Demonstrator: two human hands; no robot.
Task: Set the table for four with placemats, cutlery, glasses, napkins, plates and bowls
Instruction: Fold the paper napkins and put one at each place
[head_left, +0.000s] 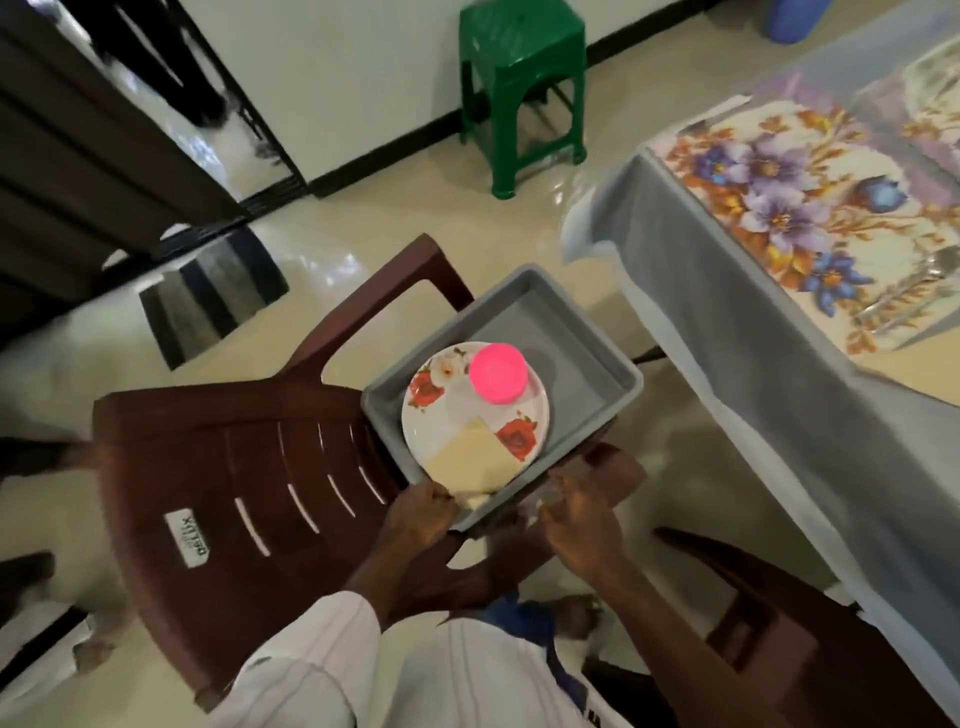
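Plate (475, 410), one, rose-patterned, lies in one grey tray (571, 338) on a brown chair (249, 467), carrying one pink bowl (498, 373) and one cream napkin (470, 460). The left hand (415, 514) grips the plate's near rim. The right hand (579, 519) is at the tray's near edge, blurred, so its hold cannot be told. A second brown chair (779, 623) stands beside the cloth-covered tabletop (696, 244), which bears two floral placemats (779, 208) and blurred cutlery (909, 296). One green stool (522, 83) stands by the wall.

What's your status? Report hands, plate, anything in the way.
Left hand pinches plate edge; right hand at tray rim, grip blurred. Plate carries bowl and napkin, in tray on chair. Nothing seen between tray and table.
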